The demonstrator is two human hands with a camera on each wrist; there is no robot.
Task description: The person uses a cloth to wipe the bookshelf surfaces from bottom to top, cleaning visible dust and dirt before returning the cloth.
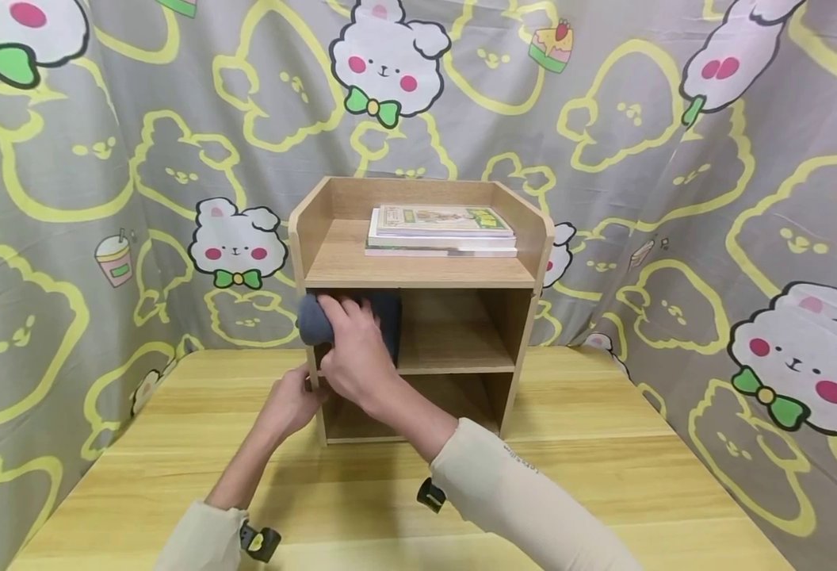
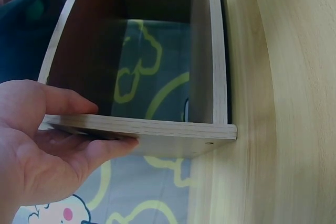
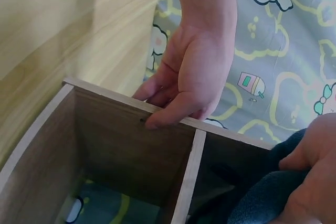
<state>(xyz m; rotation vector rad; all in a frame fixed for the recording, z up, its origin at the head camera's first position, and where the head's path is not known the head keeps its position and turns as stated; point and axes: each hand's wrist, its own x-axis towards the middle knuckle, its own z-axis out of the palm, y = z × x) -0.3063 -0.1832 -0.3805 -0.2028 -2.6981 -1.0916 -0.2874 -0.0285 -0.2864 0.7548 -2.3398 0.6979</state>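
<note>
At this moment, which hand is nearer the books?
Right: the right hand is below and left of the books, holding the cloth. The left hand is lower and farther left, pinching the shelf's side edge.

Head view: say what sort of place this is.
Probably a curtained-off nook or staging area: cartoon-print fabric hangs around a wood-grain table, which bears a small shelf unit.

L. grip [image 2: 34, 161] pinches side panel [image 2: 168, 126] of wooden shelf unit [image 2: 202, 77]: one digit in compt. [image 2: 94, 66], others on outer face. Dk. blue fabric [image 2: 23, 45] beyond divider [image 2: 62, 27], upper L. Bench [image 2: 299, 98] at R.; curtain [image 2: 131, 192] below.
</note>
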